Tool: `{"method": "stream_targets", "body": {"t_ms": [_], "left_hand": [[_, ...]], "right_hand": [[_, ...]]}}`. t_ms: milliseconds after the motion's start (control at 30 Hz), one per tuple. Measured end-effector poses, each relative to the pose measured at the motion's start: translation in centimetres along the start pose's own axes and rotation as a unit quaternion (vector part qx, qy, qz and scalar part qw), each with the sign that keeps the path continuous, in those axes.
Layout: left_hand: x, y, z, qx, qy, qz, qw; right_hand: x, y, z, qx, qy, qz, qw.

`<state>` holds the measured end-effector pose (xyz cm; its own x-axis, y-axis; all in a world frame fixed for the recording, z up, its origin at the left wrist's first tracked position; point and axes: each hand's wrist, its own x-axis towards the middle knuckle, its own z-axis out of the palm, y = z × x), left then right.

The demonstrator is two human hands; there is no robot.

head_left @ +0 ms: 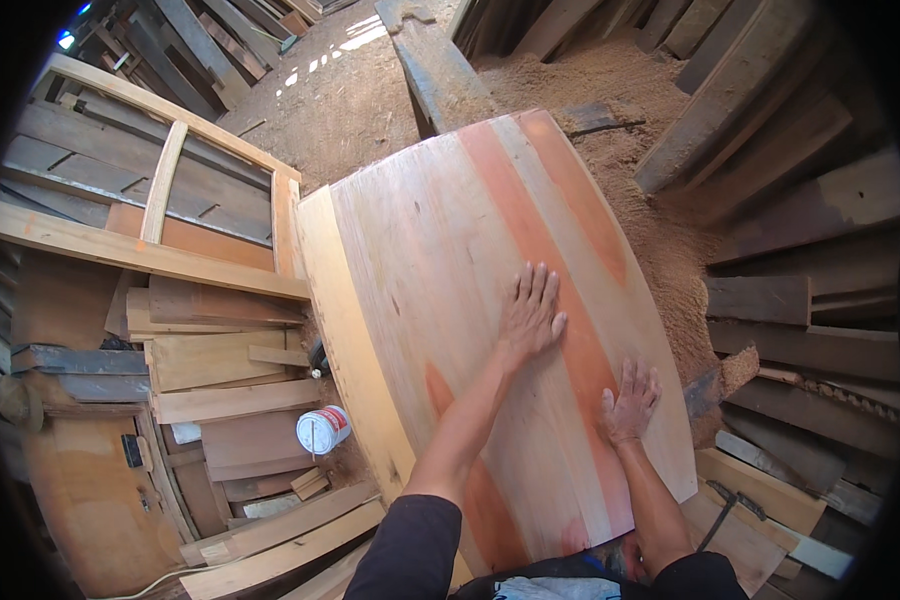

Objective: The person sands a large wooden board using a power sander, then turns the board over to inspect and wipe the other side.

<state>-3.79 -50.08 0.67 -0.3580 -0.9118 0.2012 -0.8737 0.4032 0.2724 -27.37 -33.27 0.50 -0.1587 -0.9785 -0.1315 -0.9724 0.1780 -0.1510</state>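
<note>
A large glued-up wooden panel [440,230], pale with reddish stripes, lies flat in front of me. My left hand [530,312] rests palm down on its middle, fingers spread. Lower and to the right, my right hand [630,400] presses flat on the panel near its right edge, fingers apart. Neither hand holds anything.
A white plastic container with a red label [322,430] stands left of the panel among stacked boards [220,360]. A wooden frame [160,185] lies at the far left. Sawdust [660,230] covers the ground to the right, beside dark planks [800,290]. A heavy beam [440,80] lies beyond the panel.
</note>
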Motion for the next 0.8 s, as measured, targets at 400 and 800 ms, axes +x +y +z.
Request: {"method": "stream_targets", "body": {"t_ms": [400, 800], "left_hand": [[6.5, -20.4, -4.5, 0.089, 0.008, -0.324, 0.942], [-3.6, -29.2, -10.1, 0.122, 0.053, -0.47, 0.873]], "right_hand": [[0.3, 0.2, 0.3, 0.022, 0.048, -0.064, 0.997], [0.1, 0.6, 0.7, 0.019, 0.06, -0.064, 0.996]]}}
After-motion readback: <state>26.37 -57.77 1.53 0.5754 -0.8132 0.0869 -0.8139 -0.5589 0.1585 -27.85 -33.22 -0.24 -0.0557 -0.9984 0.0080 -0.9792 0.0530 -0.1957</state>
